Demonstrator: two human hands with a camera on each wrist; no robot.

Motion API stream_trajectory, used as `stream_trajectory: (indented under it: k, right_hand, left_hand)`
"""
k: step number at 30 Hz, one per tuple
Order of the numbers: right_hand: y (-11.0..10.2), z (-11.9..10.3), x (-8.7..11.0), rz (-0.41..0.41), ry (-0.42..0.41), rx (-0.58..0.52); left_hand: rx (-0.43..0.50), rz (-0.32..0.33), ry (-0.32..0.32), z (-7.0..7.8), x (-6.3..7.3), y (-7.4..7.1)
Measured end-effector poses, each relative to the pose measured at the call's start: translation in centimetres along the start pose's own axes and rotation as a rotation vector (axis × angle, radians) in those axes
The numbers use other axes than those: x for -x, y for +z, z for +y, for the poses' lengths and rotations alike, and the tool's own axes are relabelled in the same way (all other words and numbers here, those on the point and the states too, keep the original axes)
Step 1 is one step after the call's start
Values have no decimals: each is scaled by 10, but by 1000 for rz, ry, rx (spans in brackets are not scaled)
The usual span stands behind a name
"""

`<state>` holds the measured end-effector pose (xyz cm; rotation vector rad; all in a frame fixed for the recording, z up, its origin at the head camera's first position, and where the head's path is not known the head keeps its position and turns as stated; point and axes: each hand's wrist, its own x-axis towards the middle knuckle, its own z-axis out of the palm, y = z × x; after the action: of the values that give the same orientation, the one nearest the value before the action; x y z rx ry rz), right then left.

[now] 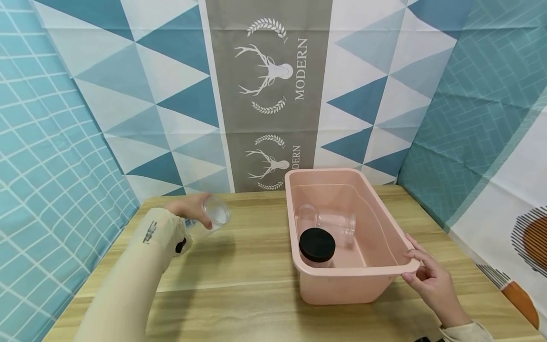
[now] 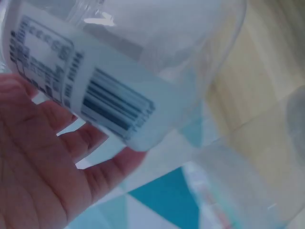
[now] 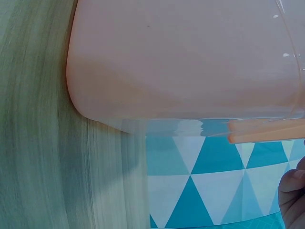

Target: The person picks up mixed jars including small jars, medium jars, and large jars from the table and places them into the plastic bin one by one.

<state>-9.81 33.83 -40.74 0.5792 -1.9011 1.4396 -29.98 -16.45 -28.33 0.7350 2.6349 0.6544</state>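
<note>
My left hand (image 1: 190, 207) grips a clear plastic jar (image 1: 217, 210) above the left part of the table. In the left wrist view a white barcode label (image 2: 119, 102) shows on the jar's side, with the fingers around it. At the right, my right hand (image 1: 433, 282) holds the near right corner of a pink plastic tub (image 1: 372, 271), thumb below the rim and fingers over it. Inside the tub lie a clear jar (image 1: 337, 223) on its side, a round clear piece (image 1: 306, 216), and a jar with a black lid (image 1: 317, 244).
A wooden table (image 1: 243, 294) runs under everything. Patterned cloth (image 1: 179, 95) covers the back wall, with tiled-look sheets at the left (image 1: 55, 156) and right (image 1: 483, 123). Another blurred clear shape (image 2: 257, 176) appears low in the left wrist view; its kind is unclear.
</note>
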Motion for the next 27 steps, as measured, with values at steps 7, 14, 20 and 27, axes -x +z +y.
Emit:
stream_trajectory:
  k: [7,14,20,27]
  right_hand:
    - [0,-1,1,12,19,67]
    - [-2,0,0,-3,8,34]
    - [-2,1,-2,-16,-12,-29]
    - [-2,-2,-1,-1,16,46]
  left_hand:
    - [-44,-52,51,20,1,-15]
    - [-91,-60,110,34,1,-21]
    - [-127,-64,131,50,6,-28]
    - [-227,-73,101,71,10,-44]
